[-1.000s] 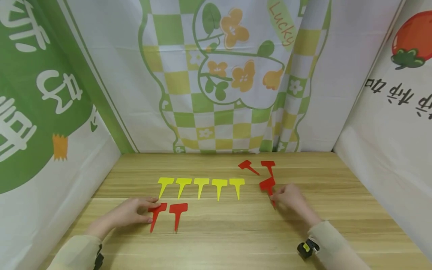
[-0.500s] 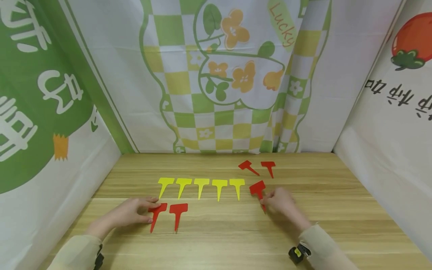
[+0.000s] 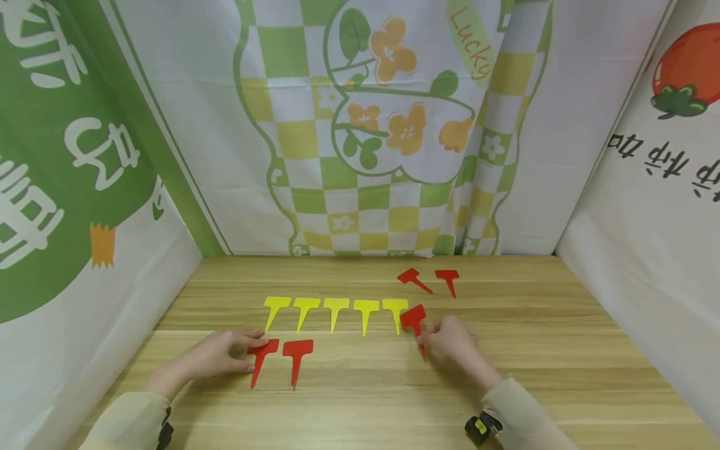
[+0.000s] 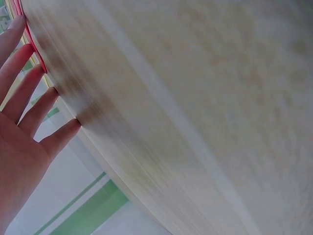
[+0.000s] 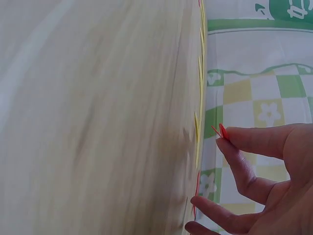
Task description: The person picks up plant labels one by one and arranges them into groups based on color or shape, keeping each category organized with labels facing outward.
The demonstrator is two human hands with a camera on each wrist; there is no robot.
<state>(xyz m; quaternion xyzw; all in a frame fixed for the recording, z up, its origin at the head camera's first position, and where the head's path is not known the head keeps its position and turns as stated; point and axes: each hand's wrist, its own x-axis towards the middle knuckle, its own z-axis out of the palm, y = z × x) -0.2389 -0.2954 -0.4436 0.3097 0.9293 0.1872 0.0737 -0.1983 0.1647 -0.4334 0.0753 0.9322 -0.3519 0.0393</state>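
Observation:
My right hand (image 3: 450,340) pinches the stem of a red T-shaped plant label (image 3: 413,317) between thumb and finger. In the head view that label overlaps the right end of a row of several yellow plant labels (image 3: 335,304); the right wrist view shows it raised off the table. With fingers spread and fairly straight, my left hand (image 4: 22,142) rests its fingertips on the table and on a red plant label (image 3: 263,351) at the left. Another red plant label (image 3: 297,349) lies just right of that one, untouched.
Toward the back of the wooden table (image 3: 360,412) lie two more red labels, a tilted one (image 3: 410,275) and a straighter one (image 3: 447,275). A checked curtain (image 3: 371,212) hangs behind the table's back edge. Printed cloths flank both sides.
My right hand has carried the red plant label leftward and slightly nearer, from beside the two back red labels to the end of the yellow row. My left hand has stayed put.

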